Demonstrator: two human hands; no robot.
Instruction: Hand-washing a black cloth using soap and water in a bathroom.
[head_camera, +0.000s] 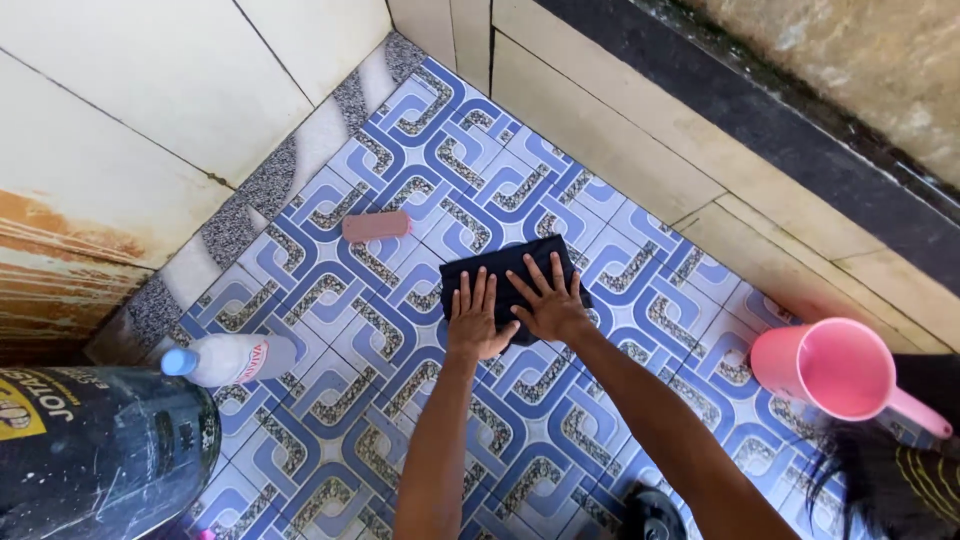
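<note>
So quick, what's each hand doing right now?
Left hand: open, flat on the dark cloth, holding nothing.
Right hand: open, fingers spread, pressing the same cloth.

- Bright, even daylight fills the view; the patterned floor (420, 180) is sharp and clear.
- Shadows are soft and short, pooling just under the hands near the centre.
- The dark barrel (95, 450) at 8 o'clock shows a pale sheen.
- Wall lines bow toward the edges, strongest at 1 o'clock.
</note>
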